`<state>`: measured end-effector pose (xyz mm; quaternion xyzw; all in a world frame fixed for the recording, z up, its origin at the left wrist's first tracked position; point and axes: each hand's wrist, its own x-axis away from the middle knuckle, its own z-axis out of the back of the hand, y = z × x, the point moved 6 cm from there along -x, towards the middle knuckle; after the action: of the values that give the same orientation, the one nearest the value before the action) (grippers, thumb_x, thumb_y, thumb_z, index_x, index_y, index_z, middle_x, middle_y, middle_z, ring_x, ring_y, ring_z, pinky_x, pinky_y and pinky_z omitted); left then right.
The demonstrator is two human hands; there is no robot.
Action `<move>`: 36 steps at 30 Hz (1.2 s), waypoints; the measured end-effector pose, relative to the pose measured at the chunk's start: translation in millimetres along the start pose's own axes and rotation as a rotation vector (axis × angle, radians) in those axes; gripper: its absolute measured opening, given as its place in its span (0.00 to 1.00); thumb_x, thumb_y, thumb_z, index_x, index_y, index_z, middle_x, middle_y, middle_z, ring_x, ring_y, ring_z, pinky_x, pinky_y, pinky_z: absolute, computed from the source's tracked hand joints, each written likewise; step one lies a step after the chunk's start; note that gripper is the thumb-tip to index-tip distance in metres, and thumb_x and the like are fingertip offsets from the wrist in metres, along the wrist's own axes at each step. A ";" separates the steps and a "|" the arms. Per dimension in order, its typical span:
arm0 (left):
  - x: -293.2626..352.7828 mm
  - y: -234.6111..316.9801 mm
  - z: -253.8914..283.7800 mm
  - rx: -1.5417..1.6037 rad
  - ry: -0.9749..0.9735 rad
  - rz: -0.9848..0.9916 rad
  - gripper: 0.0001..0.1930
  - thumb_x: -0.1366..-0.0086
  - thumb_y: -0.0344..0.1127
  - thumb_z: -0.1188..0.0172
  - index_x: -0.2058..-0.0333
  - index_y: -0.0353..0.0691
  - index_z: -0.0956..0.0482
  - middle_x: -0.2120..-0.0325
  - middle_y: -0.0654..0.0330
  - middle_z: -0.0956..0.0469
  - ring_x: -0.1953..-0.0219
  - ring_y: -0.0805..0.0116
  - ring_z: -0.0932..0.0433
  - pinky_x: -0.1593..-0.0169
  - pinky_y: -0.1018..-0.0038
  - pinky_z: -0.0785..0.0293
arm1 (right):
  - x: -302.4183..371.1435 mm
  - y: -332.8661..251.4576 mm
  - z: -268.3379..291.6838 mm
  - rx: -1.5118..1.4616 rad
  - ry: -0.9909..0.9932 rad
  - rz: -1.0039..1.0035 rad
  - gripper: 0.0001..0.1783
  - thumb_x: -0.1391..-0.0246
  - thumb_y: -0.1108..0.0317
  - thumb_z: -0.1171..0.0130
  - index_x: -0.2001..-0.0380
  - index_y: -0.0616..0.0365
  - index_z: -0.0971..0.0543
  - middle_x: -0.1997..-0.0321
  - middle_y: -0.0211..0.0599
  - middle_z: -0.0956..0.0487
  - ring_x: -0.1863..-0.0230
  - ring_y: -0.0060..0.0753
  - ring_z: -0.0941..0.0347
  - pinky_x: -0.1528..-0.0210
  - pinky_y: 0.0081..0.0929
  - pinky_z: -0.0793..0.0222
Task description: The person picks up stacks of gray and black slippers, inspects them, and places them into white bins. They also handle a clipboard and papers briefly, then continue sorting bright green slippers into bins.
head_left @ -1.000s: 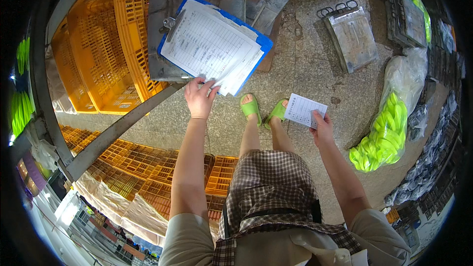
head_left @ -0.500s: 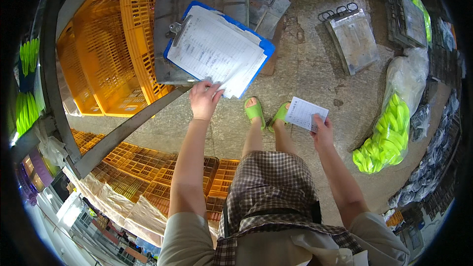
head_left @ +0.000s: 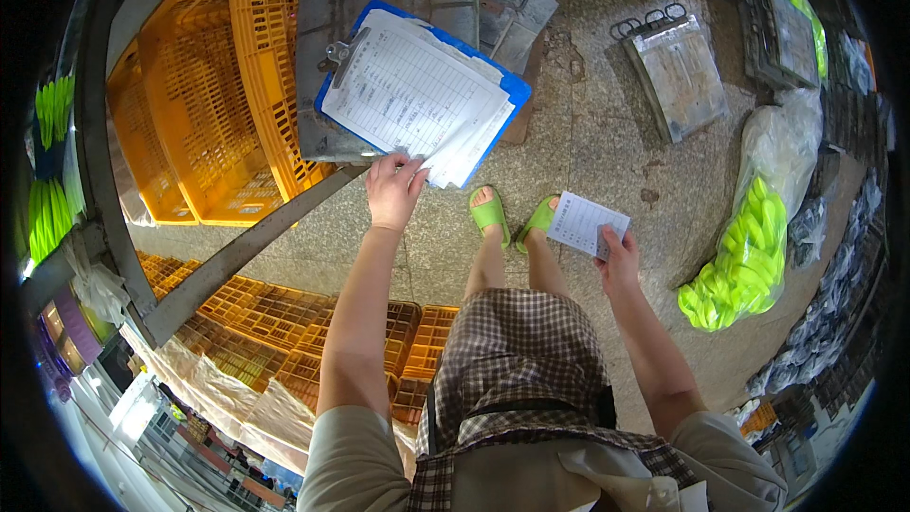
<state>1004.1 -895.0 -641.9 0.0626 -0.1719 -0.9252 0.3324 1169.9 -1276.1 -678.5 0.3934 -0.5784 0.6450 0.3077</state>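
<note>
A blue clipboard (head_left: 515, 90) with a metal clip at its left end lies tilted on a grey metal plate. Lined, partly filled-in paper sheets (head_left: 417, 85) are held in the clip. My left hand (head_left: 393, 192) is at the near edge of these sheets, fingers closed on the paper edge, which is slightly lifted and creased there. To the right, my right hand (head_left: 618, 261) pinches a small white printed form (head_left: 586, 221) between thumb and fingers, above the floor beside my green slippers (head_left: 488, 214).
Yellow plastic crates (head_left: 204, 104) stand left, behind a metal frame bar (head_left: 251, 242); more crates (head_left: 275, 327) lie lower left. A metal mould with rings (head_left: 678, 81) lies on the floor at right, near a clear bag of bright green pieces (head_left: 744, 256) and stacked metal blocks (head_left: 782, 38).
The small form in my right hand has tilted and shifted slightly down. My left hand stays at the sheets' edge, almost unmoved.
</note>
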 end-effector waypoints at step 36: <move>-38.3 -49.9 142.8 1.329 0.809 0.765 0.16 0.33 0.43 0.51 0.54 0.38 0.35 0.62 0.58 0.28 0.58 0.67 0.26 0.60 0.69 0.29 | 22.5 -16.6 -41.5 -0.004 -0.215 0.116 0.10 0.46 0.63 0.42 0.62 0.54 0.26 0.71 0.25 0.23 0.75 0.15 0.30 0.80 0.16 0.38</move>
<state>971.2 -795.3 -526.5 0.5060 -0.5548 -0.3642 0.5509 1166.5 -1234.1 -651.5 0.4257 -0.6312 0.6145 0.2067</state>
